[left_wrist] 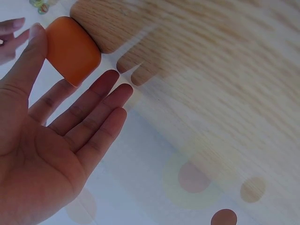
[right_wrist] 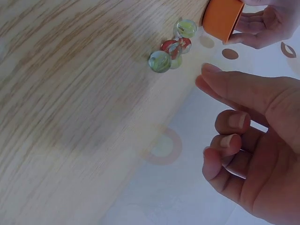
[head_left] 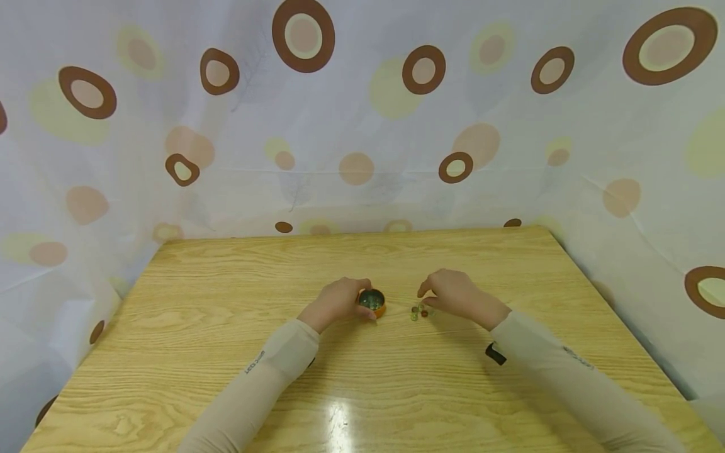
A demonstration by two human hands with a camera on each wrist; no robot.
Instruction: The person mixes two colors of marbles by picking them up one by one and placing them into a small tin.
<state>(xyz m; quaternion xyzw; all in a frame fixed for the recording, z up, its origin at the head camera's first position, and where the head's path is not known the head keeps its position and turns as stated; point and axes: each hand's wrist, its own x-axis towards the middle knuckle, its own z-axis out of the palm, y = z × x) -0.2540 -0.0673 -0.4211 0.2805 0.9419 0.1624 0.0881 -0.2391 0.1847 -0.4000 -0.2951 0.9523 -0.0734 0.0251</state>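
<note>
Near the middle of the table, my left hand (head_left: pixel 338 300) grips a small orange bowl (head_left: pixel 381 310) between thumb and forefinger. Its dark interior holds a few small glinting things. The left wrist view shows the bowl's orange wall (left_wrist: pixel 72 50) with the other fingers stretched out below it. Over to the right, my right hand (head_left: pixel 453 292) hovers beside a small cluster of glass marbles (head_left: pixel 415 314). In the right wrist view, a clear marble with a green swirl (right_wrist: pixel 160 62) lies by red ones (right_wrist: pixel 184 45). That hand's thumb and forefinger point toward them, and no marble shows between them.
A light wooden table (head_left: pixel 226 277) bears the bowl and marbles. A white sheet with brown and pastel circles (head_left: pixel 351 113) hangs behind the table and along both sides. A dark strap end (head_left: pixel 495 353) hangs below the right wrist.
</note>
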